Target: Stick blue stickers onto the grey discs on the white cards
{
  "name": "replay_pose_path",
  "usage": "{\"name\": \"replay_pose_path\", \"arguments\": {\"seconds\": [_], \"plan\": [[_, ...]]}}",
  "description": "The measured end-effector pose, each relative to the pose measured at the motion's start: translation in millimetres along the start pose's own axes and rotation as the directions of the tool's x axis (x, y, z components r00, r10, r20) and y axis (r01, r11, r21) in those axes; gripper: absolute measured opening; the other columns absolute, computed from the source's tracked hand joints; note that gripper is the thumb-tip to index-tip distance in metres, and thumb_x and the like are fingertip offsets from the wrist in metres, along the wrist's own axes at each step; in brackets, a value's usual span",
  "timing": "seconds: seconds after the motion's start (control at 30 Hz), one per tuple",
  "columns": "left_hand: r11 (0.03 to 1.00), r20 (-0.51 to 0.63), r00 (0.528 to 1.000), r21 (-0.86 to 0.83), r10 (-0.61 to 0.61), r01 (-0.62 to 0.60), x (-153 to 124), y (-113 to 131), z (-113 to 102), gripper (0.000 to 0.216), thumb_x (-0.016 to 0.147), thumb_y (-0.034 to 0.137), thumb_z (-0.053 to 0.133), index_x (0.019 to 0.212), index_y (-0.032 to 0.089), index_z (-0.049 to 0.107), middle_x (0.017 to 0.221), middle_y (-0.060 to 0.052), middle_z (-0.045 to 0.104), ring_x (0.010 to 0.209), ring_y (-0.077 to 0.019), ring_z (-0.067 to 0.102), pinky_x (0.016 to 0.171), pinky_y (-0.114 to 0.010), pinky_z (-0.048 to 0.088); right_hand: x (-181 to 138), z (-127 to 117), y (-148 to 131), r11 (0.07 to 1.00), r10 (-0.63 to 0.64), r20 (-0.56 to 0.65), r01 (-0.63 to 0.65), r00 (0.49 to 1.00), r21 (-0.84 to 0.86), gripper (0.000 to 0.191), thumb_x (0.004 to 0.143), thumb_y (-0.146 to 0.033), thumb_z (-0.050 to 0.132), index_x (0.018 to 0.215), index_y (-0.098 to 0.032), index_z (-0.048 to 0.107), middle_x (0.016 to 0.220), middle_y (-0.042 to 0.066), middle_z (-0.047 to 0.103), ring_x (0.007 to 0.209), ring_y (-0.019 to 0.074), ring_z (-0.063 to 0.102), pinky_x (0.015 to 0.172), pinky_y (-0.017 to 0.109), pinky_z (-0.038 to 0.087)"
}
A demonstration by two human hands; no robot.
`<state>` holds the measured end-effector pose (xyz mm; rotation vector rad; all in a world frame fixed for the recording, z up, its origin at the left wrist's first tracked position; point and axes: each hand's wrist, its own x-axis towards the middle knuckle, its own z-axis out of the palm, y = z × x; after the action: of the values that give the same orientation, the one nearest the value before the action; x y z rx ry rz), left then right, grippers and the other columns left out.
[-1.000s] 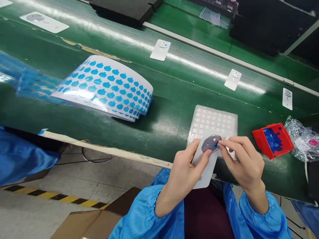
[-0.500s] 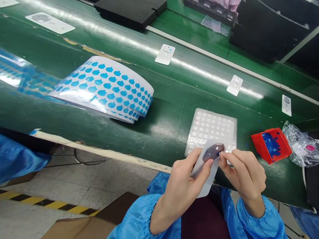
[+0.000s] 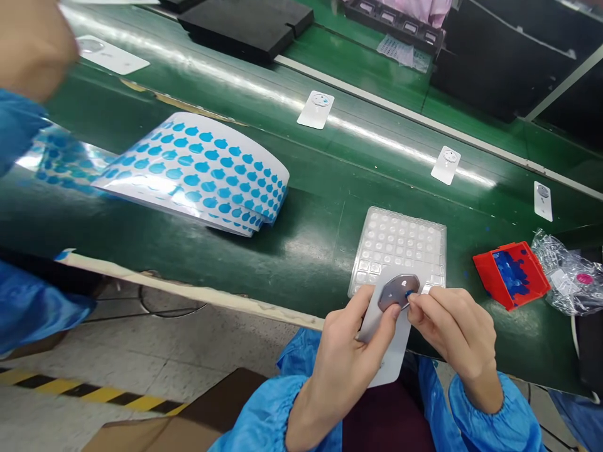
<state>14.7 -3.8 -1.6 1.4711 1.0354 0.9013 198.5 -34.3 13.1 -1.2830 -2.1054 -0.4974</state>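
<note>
a clear plastic tray with rows of small rounded pockets (image 3: 400, 235) lies on the dark green bench (image 3: 320, 251). at its near edge, tilted, is a thin, flat white panel (image 3: 399, 344) with a glossy grey oval plate (image 3: 394, 292) at its upper end; the panel covers part of the tray in this view, but whether the two touch i cannot tell. the left hand (image 3: 346, 358), on the near-left side of the tray, grips the panel by its left edge, thumb on the front beside the oval. the right hand (image 3: 459, 329), near the tray's near-right corner, has thumb and forefinger brought into a narrow pinch at a tiny dark-blue piece (image 3: 409, 293) on the oval; whether anything is between those fingertips i cannot tell.

the panel looks light and stiff, likely smooth enough to slide a little, so a hold on the white side edges seems best, keeping skin off the oval, which could smudge or scratch. the tiny piece is probably thin and easily lost; fingertips or a nail at its rim would suit it.

left of the tray is a curled white sheet with bright blue rounded shapes (image 3: 198, 166); right of it, an open red box with blue bits inside (image 3: 513, 273). far left of the tray, another person's blurred hand (image 3: 32, 50) reaches in.
</note>
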Motion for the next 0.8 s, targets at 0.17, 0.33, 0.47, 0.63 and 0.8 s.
{"name": "replay_pose_path", "arguments": {"seconds": [0.17, 0.33, 0.47, 0.63, 0.8], "plan": [[0.998, -0.050, 0.998, 0.041, 0.041, -0.039, -2.3, -2.4, 1.8, 0.020, 0.103, 0.024, 0.063, 0.084, 0.024, 0.059, 0.064, 0.007, 0.056, 0.051, -0.0097, 0.050, 0.048, -0.020, 0.040, 1.9, 7.3, -2.4, 1.000, 0.015, -0.042, -0.014, 0.999, 0.024, 0.014, 0.098, -0.008, 0.071, 0.102, -0.021, 0.071, 0.077, 0.003, 0.071, 0.063, 0.0157, 0.065, 0.055, 0.030, 0.052], [0.995, -0.078, 0.994, 0.072, 0.073, -0.068, -3.2, -3.4, 2.4, 0.015, 0.103, 0.022, 0.064, 0.088, 0.024, 0.063, 0.065, 0.008, 0.060, 0.051, -0.0094, 0.055, 0.048, -0.019, 0.043, -2.2, 12.9, -7.4, 0.995, 0.078, -0.040, -0.075, 0.996, 0.070, 0.015, 0.098, -0.009, 0.071, 0.103, -0.022, 0.068, 0.078, 0.001, 0.072, 0.063, 0.0152, 0.064, 0.057, 0.030, 0.052], [0.987, -0.098, 0.987, 0.116, 0.126, -0.115, -2.6, -2.0, 4.3, 0.009, 0.102, 0.018, 0.065, 0.096, 0.024, 0.067, 0.067, 0.008, 0.065, 0.050, -0.0081, 0.059, 0.049, -0.017, 0.045, 1.0, 13.9, -15.5, 0.940, 0.257, -0.009, -0.248, 0.966, 0.233, 0.016, 0.097, -0.008, 0.071, 0.099, -0.022, 0.064, 0.080, 0.001, 0.070, 0.069, 0.0137, 0.064, 0.061, 0.027, 0.053], [0.951, -0.165, 0.951, 0.210, 0.262, -0.225, -2.4, -2.1, 10.1, 0.018, 0.099, 0.007, 0.064, 0.103, 0.024, 0.069, 0.069, 0.008, 0.071, 0.049, -0.0071, 0.062, 0.052, -0.015, 0.048, 5.9, 10.3, -27.8, 0.723, 0.520, 0.150, -0.526, 0.841, 0.448, 0.016, 0.097, -0.009, 0.066, 0.090, -0.023, 0.061, 0.078, -0.002, 0.060, 0.067, 0.0115, 0.055, 0.054, 0.023, 0.045], [0.957, -0.188, 0.950, 0.203, 0.247, -0.209, -4.2, -6.9, 13.9, 0.014, 0.100, 0.010, 0.064, 0.100, 0.023, 0.068, 0.066, 0.009, 0.068, 0.047, -0.0071, 0.060, 0.050, -0.014, 0.047, 7.8, 2.4, -37.5, 0.435, 0.642, 0.338, -0.690, 0.688, 0.579, 0.017, 0.097, -0.013, 0.065, 0.084, -0.023, 0.060, 0.077, -0.004, 0.055, 0.059, 0.0095, 0.043, 0.048, 0.023, 0.036]]}}
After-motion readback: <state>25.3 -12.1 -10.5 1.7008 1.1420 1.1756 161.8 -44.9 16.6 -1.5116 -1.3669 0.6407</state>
